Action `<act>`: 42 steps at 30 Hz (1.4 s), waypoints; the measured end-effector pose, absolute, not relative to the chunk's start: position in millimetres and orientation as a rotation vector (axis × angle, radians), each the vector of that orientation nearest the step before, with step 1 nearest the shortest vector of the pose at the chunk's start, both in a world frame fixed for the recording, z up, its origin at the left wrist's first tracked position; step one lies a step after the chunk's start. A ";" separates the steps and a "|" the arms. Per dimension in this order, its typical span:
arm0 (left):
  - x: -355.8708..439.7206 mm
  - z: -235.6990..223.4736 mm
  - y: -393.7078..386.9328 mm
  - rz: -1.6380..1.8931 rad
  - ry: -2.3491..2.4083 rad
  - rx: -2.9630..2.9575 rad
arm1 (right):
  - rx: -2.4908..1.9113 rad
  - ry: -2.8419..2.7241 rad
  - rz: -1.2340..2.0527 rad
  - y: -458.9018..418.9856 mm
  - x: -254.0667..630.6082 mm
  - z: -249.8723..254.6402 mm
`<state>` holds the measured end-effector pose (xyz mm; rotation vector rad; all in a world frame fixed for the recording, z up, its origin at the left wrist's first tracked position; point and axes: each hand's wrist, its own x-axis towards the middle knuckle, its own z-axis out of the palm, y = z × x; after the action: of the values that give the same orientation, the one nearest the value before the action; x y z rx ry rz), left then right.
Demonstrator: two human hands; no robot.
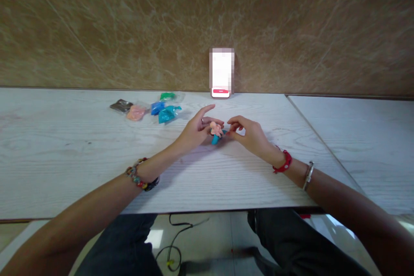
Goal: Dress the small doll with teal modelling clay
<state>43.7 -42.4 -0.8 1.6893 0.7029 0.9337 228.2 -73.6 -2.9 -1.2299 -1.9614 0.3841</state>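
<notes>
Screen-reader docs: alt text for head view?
Left hand holds a peach-and-teal clay-like figure, right hand at its edge, over a white wood-grain table. A smartphone leans against the marbled wall beyond, five colored packets left of it.

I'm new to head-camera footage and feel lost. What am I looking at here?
There is no machine: these are a person's bare hands, seen by one camera worn on the head, looking forward and down. The left hand holds a small peach-and-teal piece; the right hand is close beside it, perhaps touching. On the pale table, to the left, lie small bags of coloured material. A phone stands against the brown wall.
</notes>
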 end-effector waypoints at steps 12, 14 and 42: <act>30.3 0.8 -29.9 1.015 1.066 2.064 | -1.028 -2.372 0.337 -70.0 229.9 -7.7; 25.8 7.1 -33.9 1.000 1.019 2.315 | -1.053 -2.343 0.303 -68.1 234.9 -5.8; 26.4 8.2 -53.6 0.466 0.259 3.299 | -0.648 -2.788 0.922 -79.5 273.8 29.9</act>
<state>26.4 -53.6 8.2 3.2987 0.2589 0.4656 273.8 -79.5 29.9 -0.6477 -2.7881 0.9225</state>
